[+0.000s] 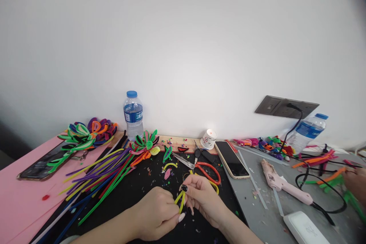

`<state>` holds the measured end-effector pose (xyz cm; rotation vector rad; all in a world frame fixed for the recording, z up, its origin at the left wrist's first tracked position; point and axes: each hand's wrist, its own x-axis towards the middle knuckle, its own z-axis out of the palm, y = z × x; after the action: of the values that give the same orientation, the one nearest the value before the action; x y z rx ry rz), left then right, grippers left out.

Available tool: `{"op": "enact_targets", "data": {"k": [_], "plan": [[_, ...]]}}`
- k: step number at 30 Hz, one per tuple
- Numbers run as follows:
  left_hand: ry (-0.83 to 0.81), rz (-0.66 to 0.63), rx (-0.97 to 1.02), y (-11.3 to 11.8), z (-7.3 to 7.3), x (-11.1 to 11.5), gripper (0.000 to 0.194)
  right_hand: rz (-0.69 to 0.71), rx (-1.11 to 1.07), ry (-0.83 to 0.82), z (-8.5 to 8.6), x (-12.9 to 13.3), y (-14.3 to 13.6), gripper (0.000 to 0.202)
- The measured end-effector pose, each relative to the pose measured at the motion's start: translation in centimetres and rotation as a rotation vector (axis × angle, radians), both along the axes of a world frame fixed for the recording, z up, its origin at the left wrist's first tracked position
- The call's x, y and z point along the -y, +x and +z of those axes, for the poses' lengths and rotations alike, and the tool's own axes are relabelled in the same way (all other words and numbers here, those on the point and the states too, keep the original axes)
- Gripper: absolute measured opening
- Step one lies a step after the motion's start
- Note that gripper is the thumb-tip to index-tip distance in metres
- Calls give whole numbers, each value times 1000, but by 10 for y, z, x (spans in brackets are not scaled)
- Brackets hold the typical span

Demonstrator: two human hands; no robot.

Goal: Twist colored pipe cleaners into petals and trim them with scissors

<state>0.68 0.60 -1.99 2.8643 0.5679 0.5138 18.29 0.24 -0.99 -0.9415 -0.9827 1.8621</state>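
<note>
A yellow pipe cleaner, bent into a narrow V, runs between my two hands above the black mat. My left hand is closed around its lower ends. The fingertips of my right hand pinch its top, and a longer yellow piece curves out behind that hand. Just beyond my hands lie red-handled scissors with their blades apart, a short yellow piece, a pink loop and a green leaf shape.
Loose pipe cleaners, pipe-cleaner flowers, a bottle and a phone are left. Rightward are a paper cup, another phone, a pink glue gun, a cable and another person's hand.
</note>
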Motion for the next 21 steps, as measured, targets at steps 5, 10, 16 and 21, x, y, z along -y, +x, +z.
{"op": "enact_targets", "data": {"k": [5, 10, 16, 21], "plan": [[-216, 199, 73, -1, 12, -2, 18, -131, 11, 51, 0, -3, 2, 28], [-487, 417, 177, -2, 18, -9, 29, -279, 47, 150, 2, -6, 5, 26], [-476, 377, 237, -1, 7, -14, 24, -356, 80, 200, 3, -4, 4, 22], [-429, 384, 258, -1, -3, -18, 25, -360, 107, 211, 1, -4, 5, 22]]}}
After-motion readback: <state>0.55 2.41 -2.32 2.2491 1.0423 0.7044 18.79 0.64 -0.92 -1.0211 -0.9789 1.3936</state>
